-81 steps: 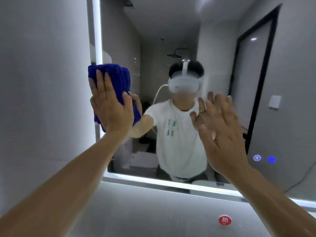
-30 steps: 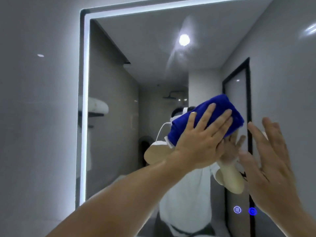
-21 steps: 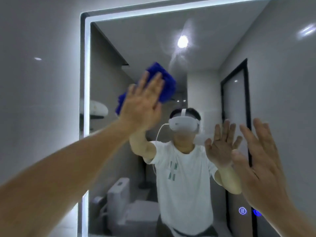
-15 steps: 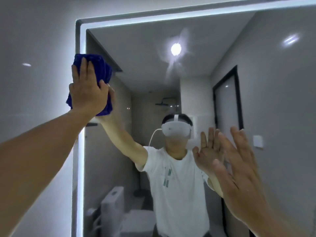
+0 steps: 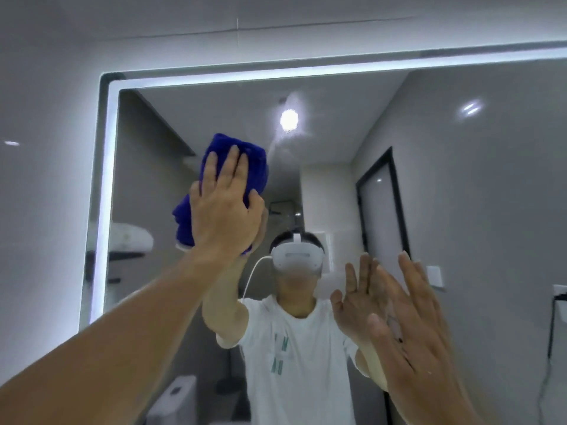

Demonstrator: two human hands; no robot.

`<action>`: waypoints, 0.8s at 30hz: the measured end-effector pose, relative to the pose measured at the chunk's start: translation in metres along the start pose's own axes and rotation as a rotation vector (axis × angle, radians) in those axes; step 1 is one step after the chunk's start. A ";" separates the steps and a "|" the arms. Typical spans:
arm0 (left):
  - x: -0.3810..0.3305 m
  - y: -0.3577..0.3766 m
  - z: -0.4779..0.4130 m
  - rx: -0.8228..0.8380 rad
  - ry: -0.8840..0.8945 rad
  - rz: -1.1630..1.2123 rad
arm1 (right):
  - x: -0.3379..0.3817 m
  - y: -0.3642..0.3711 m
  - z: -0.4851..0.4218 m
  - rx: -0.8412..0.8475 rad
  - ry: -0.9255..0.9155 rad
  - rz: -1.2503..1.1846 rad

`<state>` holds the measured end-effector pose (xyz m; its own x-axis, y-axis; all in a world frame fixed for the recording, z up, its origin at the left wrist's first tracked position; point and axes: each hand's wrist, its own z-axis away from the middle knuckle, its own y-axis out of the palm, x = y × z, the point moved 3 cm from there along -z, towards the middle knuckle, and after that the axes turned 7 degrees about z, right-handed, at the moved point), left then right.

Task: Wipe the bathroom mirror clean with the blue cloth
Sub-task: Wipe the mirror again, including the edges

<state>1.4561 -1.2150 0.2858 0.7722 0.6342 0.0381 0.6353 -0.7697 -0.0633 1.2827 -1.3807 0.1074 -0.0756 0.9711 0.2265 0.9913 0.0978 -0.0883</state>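
Note:
The bathroom mirror [image 5: 460, 185] fills most of the view, with a lit white strip along its top and left edges. My left hand [image 5: 225, 210] presses the folded blue cloth [image 5: 242, 161] flat against the glass in the upper left part of the mirror. The cloth sticks out above and to the left of my fingers. My right hand [image 5: 420, 342] is held up at the lower right with fingers spread and nothing in it, palm toward the glass. A faint smear shows on the glass near the reflected ceiling light [image 5: 289, 119].
Grey wall tiles [image 5: 46, 148] surround the mirror to the left and above. The reflection shows a person in a white shirt, a dark-framed door [image 5: 382, 207], a toilet [image 5: 175, 400] and a towel shelf [image 5: 129, 240].
My left hand has swept the cloth from the mirror's top left corner back toward the right and a little down. The view has tilted up. My right hand stays raised at the lower right.

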 end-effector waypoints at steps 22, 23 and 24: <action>0.128 -0.038 -0.061 -0.005 -0.094 -0.165 | 0.008 0.010 -0.128 -0.073 -0.166 0.202; 0.145 -0.046 -0.058 -0.028 -0.150 -0.174 | 0.014 0.012 -0.131 -0.066 -0.171 0.195; 0.158 -0.052 -0.055 -0.048 -0.188 -0.175 | 0.020 0.013 -0.134 -0.066 -0.189 0.198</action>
<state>1.5456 -1.0789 0.3499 0.6374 0.7572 -0.1424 0.7624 -0.6466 -0.0250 1.3089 -1.3888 0.2411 0.1073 0.9939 0.0261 0.9932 -0.1059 -0.0485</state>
